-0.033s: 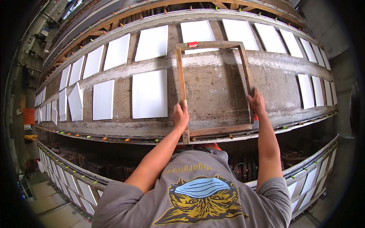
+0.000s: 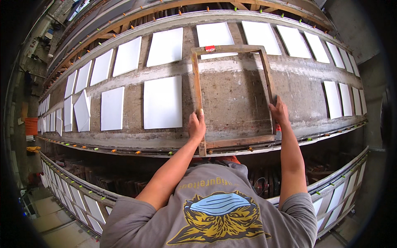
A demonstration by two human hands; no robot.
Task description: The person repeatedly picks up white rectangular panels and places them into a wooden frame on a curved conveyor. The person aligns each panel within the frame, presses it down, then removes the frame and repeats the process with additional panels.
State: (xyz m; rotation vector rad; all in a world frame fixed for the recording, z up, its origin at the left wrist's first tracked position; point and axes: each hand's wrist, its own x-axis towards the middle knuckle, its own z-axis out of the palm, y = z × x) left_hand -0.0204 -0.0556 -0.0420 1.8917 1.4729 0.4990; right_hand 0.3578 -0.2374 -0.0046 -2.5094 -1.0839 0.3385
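A rectangular wooden screen-printing frame (image 2: 235, 48) lies over the long table in front of me, with a red label on its far bar. Its middle looks see-through; faint thin lines cross it. My left hand (image 2: 197, 126) is closed round the left bar near its close end, thumb on top. On the opposite side, my right hand (image 2: 279, 110) grips the right bar. Under the far bar sits part of a white sheet (image 2: 215, 34). Left of the frame lies another white sheet (image 2: 163, 102). The frame's near bar rests by the table's front rail.
Rows of white sheets (image 2: 112, 108) cover much of the stained table (image 2: 300, 89). One sheet (image 2: 82, 111) at the left is folded or tilted. Orange and green pegs (image 2: 138, 152) line the rail. Behind me stands another table with sheets (image 2: 94, 209); a further table (image 2: 124, 18) runs beyond.
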